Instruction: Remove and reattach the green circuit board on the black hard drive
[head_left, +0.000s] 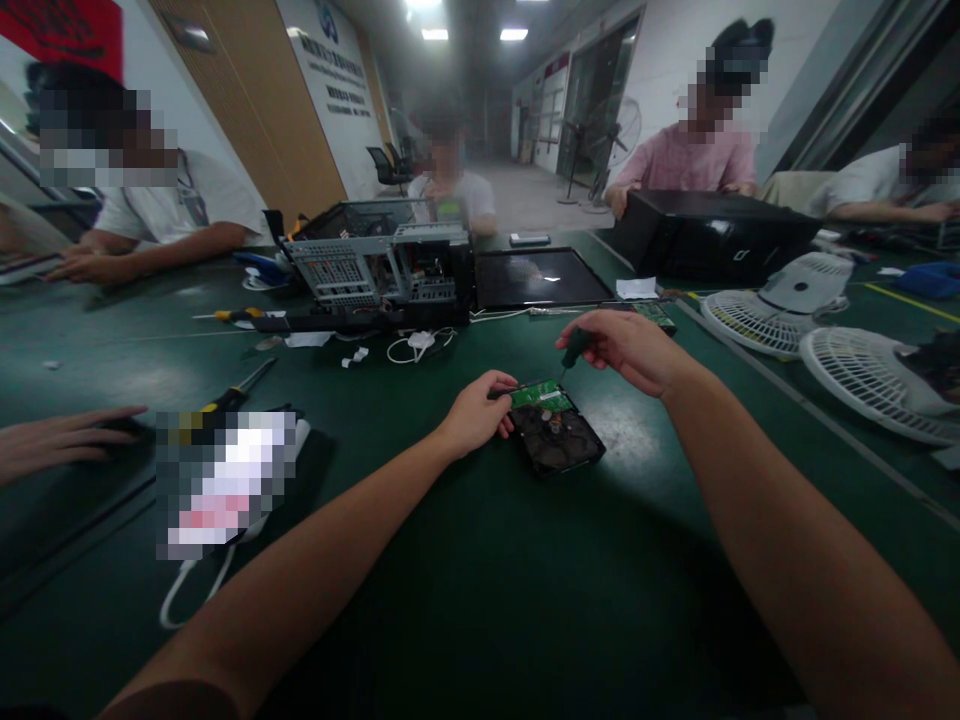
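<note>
A hard drive (559,435) with a green circuit board on its far part lies on the dark green table (480,600). My left hand (484,410) grips its left edge, thumb on top and fingers at the side. My right hand (619,345) is closed around the dark handle of a small screwdriver (576,347), above the drive's far right corner. The screwdriver's thin shaft points down to the green board; whether the tip touches a screw is too small to tell.
An open computer case (375,270) and a black flat panel (540,278) stand beyond the drive. White fan parts (870,380) lie right. A phone (232,480), a yellow-black screwdriver (225,402) and another person's hand (75,440) are left. People sit around the table.
</note>
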